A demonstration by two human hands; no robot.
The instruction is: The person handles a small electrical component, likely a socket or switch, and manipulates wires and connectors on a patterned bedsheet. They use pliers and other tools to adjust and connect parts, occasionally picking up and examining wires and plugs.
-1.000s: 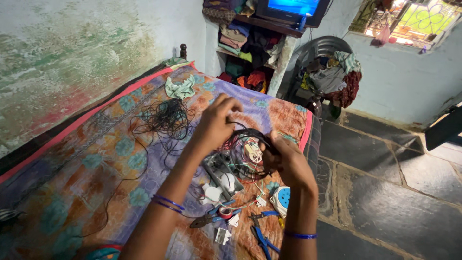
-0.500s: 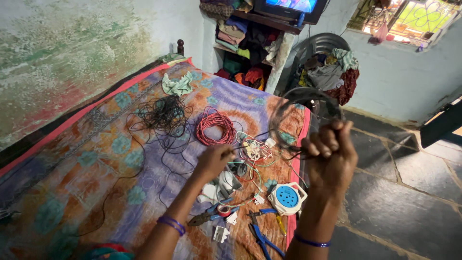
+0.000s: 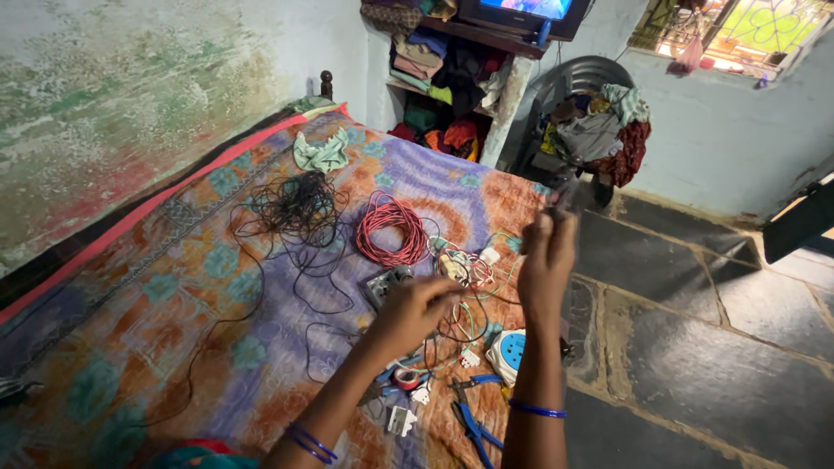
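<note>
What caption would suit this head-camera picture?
Left hand over tangled wires on a patterned bedspread; right hand raised, red wire coil beyond.

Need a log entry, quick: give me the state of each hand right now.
Left hand: fingers curled over the tangled wires; whether it actually holds them cannot be told.
Right hand: raised, closed on something blurred.

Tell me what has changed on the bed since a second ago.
Both hands left the wire pile. The right hand rose with a dark wire, whose loop no longer shows. The left hand drew back over the small parts. The red coil now lies uncovered. The black tangle, pliers and round socket stayed put.
</note>
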